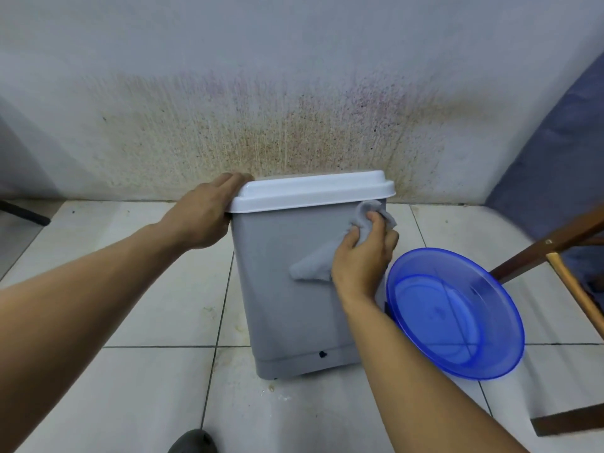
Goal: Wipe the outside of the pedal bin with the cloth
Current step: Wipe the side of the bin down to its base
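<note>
A grey pedal bin point(287, 308) with a white lid point(310, 191) stands on the tiled floor close to a stained wall. My left hand point(204, 214) grips the lid's left edge, fingers over the top corner. My right hand point(361, 256) presses a grey cloth point(313, 266) against the bin's near face, up by its right edge just under the lid. One end of the cloth bunches above my fingers; the other end trails down to the left over the bin's face.
A blue plastic basin point(457, 315) holding water sits on the floor right beside the bin. A wooden chair frame point(568, 279) stands at the right. A dark shoe tip point(192, 443) shows at the bottom edge. The floor tiles point(157, 387) carry dirty smears.
</note>
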Demonstrator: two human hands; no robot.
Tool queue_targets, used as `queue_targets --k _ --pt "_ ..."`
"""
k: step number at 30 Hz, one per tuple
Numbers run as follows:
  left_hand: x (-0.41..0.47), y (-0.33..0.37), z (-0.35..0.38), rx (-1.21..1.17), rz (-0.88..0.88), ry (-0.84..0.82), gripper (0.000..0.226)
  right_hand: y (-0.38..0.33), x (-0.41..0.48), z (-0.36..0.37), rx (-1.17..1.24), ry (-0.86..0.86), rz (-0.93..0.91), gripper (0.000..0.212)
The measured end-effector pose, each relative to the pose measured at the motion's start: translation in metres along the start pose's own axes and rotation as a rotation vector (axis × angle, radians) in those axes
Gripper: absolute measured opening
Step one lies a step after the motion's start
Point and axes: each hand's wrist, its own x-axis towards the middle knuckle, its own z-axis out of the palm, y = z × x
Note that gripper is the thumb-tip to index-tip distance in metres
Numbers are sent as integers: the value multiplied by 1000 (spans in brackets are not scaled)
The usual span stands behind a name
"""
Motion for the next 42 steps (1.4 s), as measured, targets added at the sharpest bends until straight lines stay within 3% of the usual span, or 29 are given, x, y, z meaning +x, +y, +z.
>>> queue_targets --k 6,11,13,20,23,26,31,35,42 --pt "0 0 0 7 -18 5 73 -29 -47 34 -61 -153 -228 36" --pt "-1 -3 2 3 -11 17 72 -31 -91 48 -316 -404 -633 51" --pt "-2 -4 3 2 -7 18 73 -24 -86 42 -330 -434 -691 49" --pt "-1 -1 1 -15 -21 16 73 36 -3 -14 -164 -74 -161 38" --pt "-2 0 0 -14 -16 27 72 42 11 -23 -218 -13 -81 37" --pt "-4 2 1 -2 -1 32 71 25 -11 -12 -202 -102 -261 39" --pt "-6 3 -1 -5 10 28 71 6 -72 13 -377 -468 -808 51" --pt "-4 2 0 -4 -8 24 71 28 -104 14 -492 -635 -972 62" --pt "-2 2 3 -33 -43 26 73 88 -157 10 -616 -823 -1116 46"
